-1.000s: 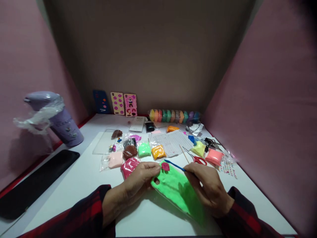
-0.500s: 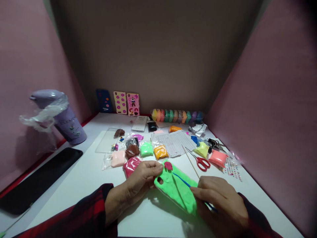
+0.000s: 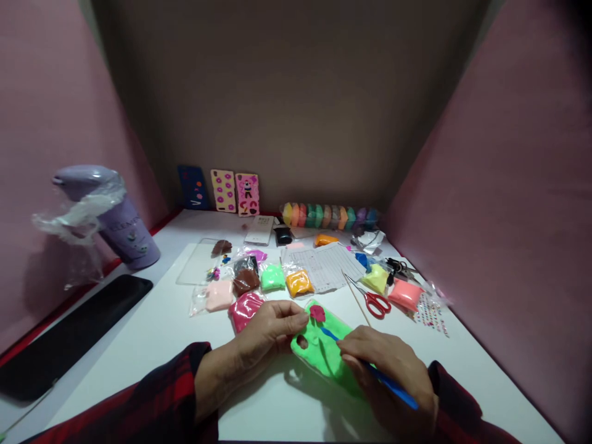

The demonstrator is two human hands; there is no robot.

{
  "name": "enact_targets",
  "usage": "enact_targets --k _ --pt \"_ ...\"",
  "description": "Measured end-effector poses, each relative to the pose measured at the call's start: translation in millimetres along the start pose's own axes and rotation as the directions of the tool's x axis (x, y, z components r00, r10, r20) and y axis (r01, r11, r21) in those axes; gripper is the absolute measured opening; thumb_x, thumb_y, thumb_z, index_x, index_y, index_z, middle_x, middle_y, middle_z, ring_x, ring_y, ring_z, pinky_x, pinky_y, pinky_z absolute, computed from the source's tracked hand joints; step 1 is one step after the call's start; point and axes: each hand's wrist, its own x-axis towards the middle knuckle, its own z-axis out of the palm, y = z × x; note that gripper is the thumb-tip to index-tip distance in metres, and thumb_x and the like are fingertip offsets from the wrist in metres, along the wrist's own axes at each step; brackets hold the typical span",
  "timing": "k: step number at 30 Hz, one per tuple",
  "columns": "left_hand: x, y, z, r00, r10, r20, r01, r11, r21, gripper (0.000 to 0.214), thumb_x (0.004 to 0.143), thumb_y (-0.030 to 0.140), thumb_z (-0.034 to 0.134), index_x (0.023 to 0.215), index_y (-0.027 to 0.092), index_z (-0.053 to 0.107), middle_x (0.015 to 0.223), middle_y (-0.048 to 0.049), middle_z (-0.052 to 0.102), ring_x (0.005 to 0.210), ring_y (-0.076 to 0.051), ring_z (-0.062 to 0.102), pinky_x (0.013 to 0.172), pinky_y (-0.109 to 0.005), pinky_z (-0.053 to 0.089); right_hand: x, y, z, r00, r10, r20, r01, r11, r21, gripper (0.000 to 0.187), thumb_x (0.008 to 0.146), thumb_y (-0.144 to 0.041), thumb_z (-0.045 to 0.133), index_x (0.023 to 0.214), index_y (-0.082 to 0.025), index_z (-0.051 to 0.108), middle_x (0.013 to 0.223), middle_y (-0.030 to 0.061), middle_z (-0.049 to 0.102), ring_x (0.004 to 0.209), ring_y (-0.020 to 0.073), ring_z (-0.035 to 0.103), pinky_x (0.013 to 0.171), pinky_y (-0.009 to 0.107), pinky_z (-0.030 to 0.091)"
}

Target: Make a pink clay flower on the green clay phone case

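A phone case covered in bright green clay is tilted above the white table, its camera hole near the left end. My left hand pinches the case at its upper left corner. A dark pink clay piece sits on the green surface by that thumb. Between the fingers of my right hand is a slim blue modelling tool, its tip just below the pink piece; I cannot tell whether it touches the clay. The right hand hides the lower right end of the case.
Behind the hands lie a pink clay packet, several other clay packets, red-handled scissors, a wooden stick and a paper sheet. Decorated cases lean at the back. A purple tumbler and a long black object stand left.
My right hand has shifted left and turned, so more of the blue tool's rear end shows. The tool tip stays near the pink piece; the case has moved slightly right.
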Motion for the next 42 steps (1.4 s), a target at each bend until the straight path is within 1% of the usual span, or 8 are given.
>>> enact_targets --k 3,8,13,19,22,29,37,42 --pt "0.2 -0.7 0.1 1.000 0.004 0.005 -0.005 1.000 0.010 0.030 0.067 0.032 0.082 0.073 0.009 0.064 0.069 -0.0030 0.059 0.057 -0.009 0.055 0.058 -0.021 0.042 -0.5 -1.4 2.1 1.000 -0.001 -0.003 0.001 0.999 0.055 0.018 0.085 -0.004 0.053 0.095 -0.017 0.061 0.078 0.0040 0.068 0.070 0.0146 0.064 0.062 0.026 0.048" --pt "-0.8 -0.9 1.1 1.000 -0.007 0.010 0.007 1.000 0.011 0.031 0.066 0.033 0.083 0.071 0.010 0.063 0.069 -0.0030 0.059 0.057 -0.010 0.055 0.058 -0.021 0.043 0.5 -2.1 5.7 0.995 -0.025 -0.094 0.028 0.999 0.030 0.022 0.083 -0.003 0.057 0.096 -0.020 0.061 0.079 0.0019 0.070 0.073 0.0144 0.068 0.067 0.023 0.054" --pt "-1.5 0.9 2.6 1.000 -0.019 -0.010 0.019 1.000 0.012 0.035 0.061 0.035 0.086 0.070 0.010 0.062 0.066 -0.0026 0.059 0.056 -0.011 0.056 0.056 -0.022 0.043 1.3 -0.5 4.2 0.998 0.006 -0.060 -0.004 0.999 0.037 0.022 0.084 -0.005 0.060 0.100 -0.020 0.063 0.083 0.0019 0.072 0.076 0.0137 0.070 0.070 0.022 0.056" --pt "-1.8 1.7 3.9 0.999 -0.033 -0.017 0.034 0.999 0.011 0.039 0.057 0.037 0.087 0.070 0.010 0.063 0.065 -0.0026 0.060 0.055 -0.011 0.057 0.055 -0.022 0.042 2.2 -0.2 2.3 0.999 0.051 -0.016 -0.050 0.998 0.047 0.019 0.086 -0.007 0.059 0.097 -0.020 0.065 0.085 0.0022 0.073 0.075 0.0136 0.070 0.070 0.022 0.056" --pt "-2.0 1.6 4.4 0.999 -0.041 -0.025 0.041 0.999 0.014 0.040 0.056 0.038 0.088 0.070 0.011 0.063 0.062 -0.0022 0.060 0.054 -0.011 0.057 0.054 -0.021 0.042 2.9 -0.7 2.2 0.999 0.037 -0.018 -0.037 0.998 0.047 0.019 0.086 -0.007 0.059 0.098 -0.020 0.066 0.084 0.0029 0.073 0.076 0.0140 0.070 0.072 0.022 0.056" --pt "-2.5 3.5 4.8 0.999 -0.043 -0.009 0.043 0.999 0.020 0.037 0.059 0.036 0.087 0.071 0.011 0.063 0.064 -0.0024 0.062 0.056 -0.011 0.058 0.057 -0.022 0.043 7.3 -0.9 0.9 1.000 0.028 0.011 -0.028 0.998 0.059 0.019 0.088 -0.008 0.057 0.100 -0.018 0.067 0.086 0.0052 0.073 0.078 0.0144 0.071 0.072 0.021 0.057" --pt "-2.0 0.8 2.4 0.999 -0.039 0.002 0.039 0.999 0.022 0.035 0.060 0.035 0.087 0.073 0.012 0.063 0.064 -0.0024 0.063 0.056 -0.011 0.059 0.057 -0.023 0.043 4.4 -1.8 -0.1 0.999 0.035 0.016 -0.036 0.998 0.048 0.020 0.088 -0.009 0.056 0.102 -0.019 0.067 0.087 0.0048 0.073 0.079 0.0147 0.071 0.072 0.022 0.058" --pt "-2.1 0.3 1.6 0.999 -0.047 -0.005 0.047 0.998 0.035 0.036 0.059 0.036 0.087 0.073 0.012 0.063 0.065 -0.0023 0.063 0.056 -0.012 0.059 0.056 -0.022 0.041 9.9 -1.5 -3.5 0.999 -0.015 0.028 0.014 0.999 0.043 0.022 0.090 -0.010 0.052 0.104 -0.018 0.066 0.088 0.0066 0.074 0.080 0.0147 0.072 0.069 0.022 0.059"
